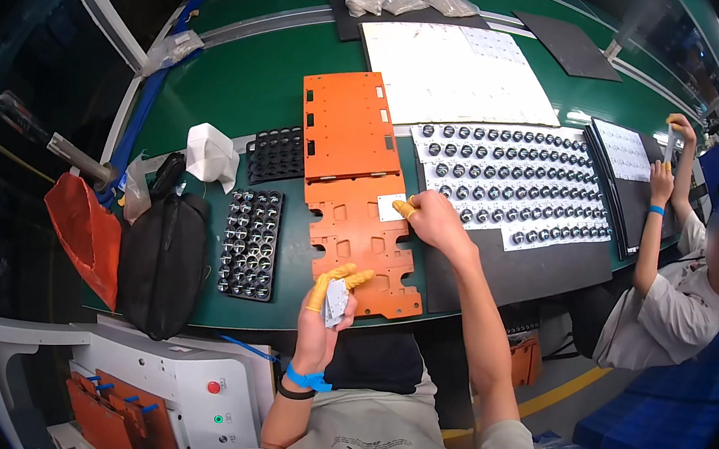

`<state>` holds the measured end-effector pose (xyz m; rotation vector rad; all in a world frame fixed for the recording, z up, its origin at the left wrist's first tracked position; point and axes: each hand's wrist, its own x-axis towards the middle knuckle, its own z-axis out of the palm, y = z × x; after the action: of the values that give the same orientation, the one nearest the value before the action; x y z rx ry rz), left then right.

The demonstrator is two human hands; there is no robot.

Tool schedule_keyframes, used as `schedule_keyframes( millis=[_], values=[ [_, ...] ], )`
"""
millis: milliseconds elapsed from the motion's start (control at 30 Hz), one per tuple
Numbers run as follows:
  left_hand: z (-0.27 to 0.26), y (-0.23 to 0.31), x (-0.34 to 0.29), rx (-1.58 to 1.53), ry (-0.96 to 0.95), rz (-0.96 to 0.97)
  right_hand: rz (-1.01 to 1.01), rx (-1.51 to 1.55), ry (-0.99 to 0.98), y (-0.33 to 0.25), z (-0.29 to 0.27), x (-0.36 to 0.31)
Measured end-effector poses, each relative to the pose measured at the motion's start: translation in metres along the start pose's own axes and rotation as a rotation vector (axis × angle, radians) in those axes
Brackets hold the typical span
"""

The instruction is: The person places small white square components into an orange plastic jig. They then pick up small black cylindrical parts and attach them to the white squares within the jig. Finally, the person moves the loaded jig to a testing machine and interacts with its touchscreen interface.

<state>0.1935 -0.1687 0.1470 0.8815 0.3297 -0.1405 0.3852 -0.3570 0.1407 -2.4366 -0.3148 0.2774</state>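
My right hand [439, 222], in yellow finger cots, pinches the edge of a small white square board [389, 207]. That board lies on or just above the upper right of the orange fixture plate [362, 242], which has cutouts and recesses. A hinged orange panel [348, 130] extends away from the plate's far side. At the plate's near edge, my left hand [312, 330] is closed around several small white boards [334, 303], held tilted. Yellow finger cots cover its fingers, and a blue strap circles the wrist.
Left of the plate, a black tray [251, 245] holds shiny round parts; another black tray [275, 155] sits behind. Rows of black round parts on white boards [516, 176] cover a dark mat at right. A co-worker [670, 304] handles a strip beyond. A machine [182, 382] stands lower left.
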Motion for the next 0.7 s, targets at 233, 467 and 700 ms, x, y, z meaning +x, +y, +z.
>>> schedule_keyframes(
  millis=[233,467,700],
  values=[
    [-0.009,-0.002,0.002,-0.208,-0.064,-0.059,0.189,0.091,-0.326,0.013,-0.011,0.034],
    [-0.013,0.014,-0.02,-0.454,-0.071,-0.038,0.005,-0.405,0.145,-0.033,-0.012,0.009],
    [-0.045,0.017,-0.047,-0.482,0.068,-0.038,-0.431,-0.066,0.045,-0.13,0.048,-0.023]
  ],
)
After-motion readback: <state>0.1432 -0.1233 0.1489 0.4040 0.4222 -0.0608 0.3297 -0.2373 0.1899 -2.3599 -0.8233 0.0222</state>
